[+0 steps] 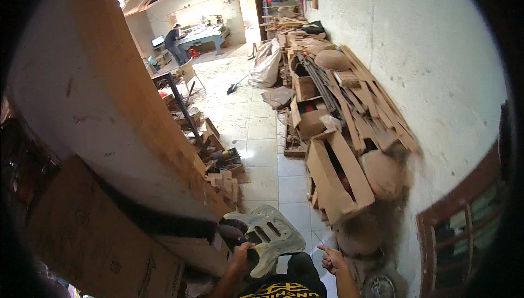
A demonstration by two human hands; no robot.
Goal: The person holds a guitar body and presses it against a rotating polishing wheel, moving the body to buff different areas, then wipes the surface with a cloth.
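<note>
An unfinished electric guitar body (286, 239), pale with greenish-yellow patches and dark cut-out slots, is held low in front of me. My left hand (242, 255) grips its left edge. A dark rounded piece (232, 227) shows beside the guitar body, partly hidden by it; I cannot tell what it is. My right hand (333, 260) is off to the right, apart from the guitar body. Its index finger points out while the other fingers curl loosely, and nothing shows in it.
A tiled walkway (261, 150) runs ahead. Along the right wall lie cardboard boxes (338, 175), wood strips (376, 104) and a white sack (266, 63). Wood offcuts (224, 183) edge the left. Far off, a person (173, 44) bends at a workbench (204, 37).
</note>
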